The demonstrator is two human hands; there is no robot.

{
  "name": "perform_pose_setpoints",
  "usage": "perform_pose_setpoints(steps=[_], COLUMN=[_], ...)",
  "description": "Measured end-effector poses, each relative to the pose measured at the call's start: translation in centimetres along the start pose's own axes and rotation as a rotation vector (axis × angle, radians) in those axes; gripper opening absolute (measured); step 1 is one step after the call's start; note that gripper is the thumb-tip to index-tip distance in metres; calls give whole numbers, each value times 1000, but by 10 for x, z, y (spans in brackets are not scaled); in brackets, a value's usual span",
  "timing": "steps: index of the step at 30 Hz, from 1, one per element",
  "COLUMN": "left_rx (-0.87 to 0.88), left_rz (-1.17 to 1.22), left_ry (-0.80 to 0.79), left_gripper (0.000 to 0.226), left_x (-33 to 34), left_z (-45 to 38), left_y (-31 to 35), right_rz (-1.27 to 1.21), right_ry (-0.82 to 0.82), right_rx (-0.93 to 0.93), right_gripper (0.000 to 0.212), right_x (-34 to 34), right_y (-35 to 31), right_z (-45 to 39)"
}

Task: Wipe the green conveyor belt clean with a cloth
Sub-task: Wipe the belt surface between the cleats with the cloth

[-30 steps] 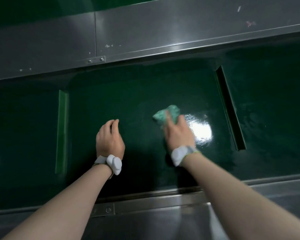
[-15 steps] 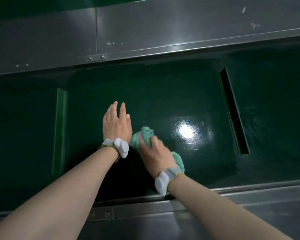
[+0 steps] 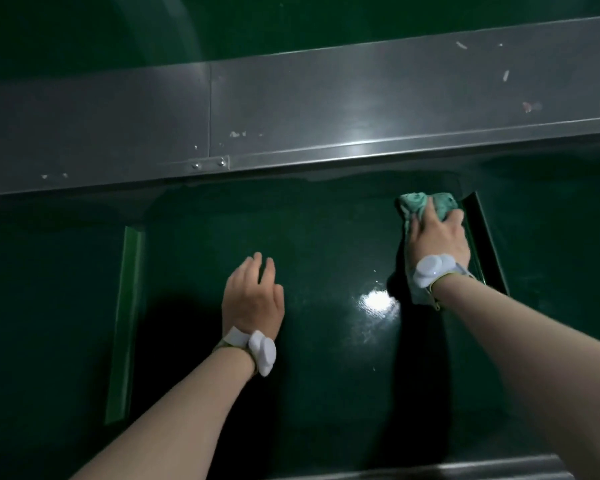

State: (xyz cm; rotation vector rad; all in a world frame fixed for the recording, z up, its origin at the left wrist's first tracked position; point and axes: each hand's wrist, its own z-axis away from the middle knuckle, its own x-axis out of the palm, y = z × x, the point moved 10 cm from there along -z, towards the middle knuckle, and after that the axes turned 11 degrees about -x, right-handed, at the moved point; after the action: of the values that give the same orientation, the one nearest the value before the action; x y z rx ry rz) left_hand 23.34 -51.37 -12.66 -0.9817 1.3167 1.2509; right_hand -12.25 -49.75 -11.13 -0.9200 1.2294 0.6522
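The dark green conveyor belt (image 3: 326,244) fills the middle of the view and shines wet, with a bright glare spot near its centre. My right hand (image 3: 437,237) grips a crumpled teal cloth (image 3: 414,202) and presses it on the belt at the far right corner of this section, right beside the right cleat. Part of the cloth trails under my wrist. My left hand (image 3: 253,296) rests flat on the belt near the middle, fingers straight, holding nothing. Both wrists carry white bands.
A grey metal side rail (image 3: 326,112) runs along the far edge, with a bolted joint plate. Another metal rail (image 3: 465,471) lies at the near edge. Raised green cleats cross the belt at the left (image 3: 125,323) and right (image 3: 485,237).
My right hand has swept the cloth from the near middle of the belt, beside my left wrist, out to the far right corner. My left hand has stayed about where it was, flat on the belt.
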Motion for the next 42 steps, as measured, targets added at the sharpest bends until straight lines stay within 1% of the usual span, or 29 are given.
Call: perform_pose_setpoints(steps=[2,4,8,11,13,15,17,20,25,27,30,31,33,35,38,40,42], left_rx=[25,64,129,128,130,125,115,105,102,104,114,115,120,110,76,65,71], left_rz=[-6,-20,-43,-15,7,11,-5,-22,1,-5,-10,-9,-8,-19,-25,-9,-10], left_ry=[-1,24,62,120,150,153,141,108,110,114,116,112,90,82,119,115,75], left_gripper=[50,49,49,49,47,47,48,49,48,47,47,46,44,44,41,39,46], left_x=[-1,-2,1,-2,-3,-3,-3,-2,-4,-4,-4,-4,-3,-1,-2,-2,0], left_z=[-6,-8,-8,-6,-5,-5,-5,-6,-4,-3,-2,-4,-6,-7,-5,-3,3], left_y=[-3,-6,-8,-9,-9,-10,-11,-10,-10,-10,-7,-8,-7,-8,-6,-6,-5], right_rz=[-18,-9,11,-26,-14,3,8,-33,30,60,14,-12,-41,-71,-85,-102,-99], right_ry=[14,18,-44,-150,-191,-181,-168,-108,31,28,44,49,40,-46,-189,-235,-209], right_rx=[32,-21,-265,-471,-559,-618,-625,-464,-118,-36,43,32,-71,-205,-383,-490,-572], right_gripper=[55,54,53,55,56,56,56,51,42,42,45,45,48,53,57,60,58], right_x=[6,17,55,83,91,84,73,50,6,0,6,13,30,51,80,85,79], right_y=[-17,-50,-151,-231,-257,-257,-234,-163,-37,-12,-17,-33,-78,-128,-188,-204,-195], right_z=[-20,-27,-22,-5,3,0,-12,-39,-64,-71,-63,-56,-25,20,102,136,136])
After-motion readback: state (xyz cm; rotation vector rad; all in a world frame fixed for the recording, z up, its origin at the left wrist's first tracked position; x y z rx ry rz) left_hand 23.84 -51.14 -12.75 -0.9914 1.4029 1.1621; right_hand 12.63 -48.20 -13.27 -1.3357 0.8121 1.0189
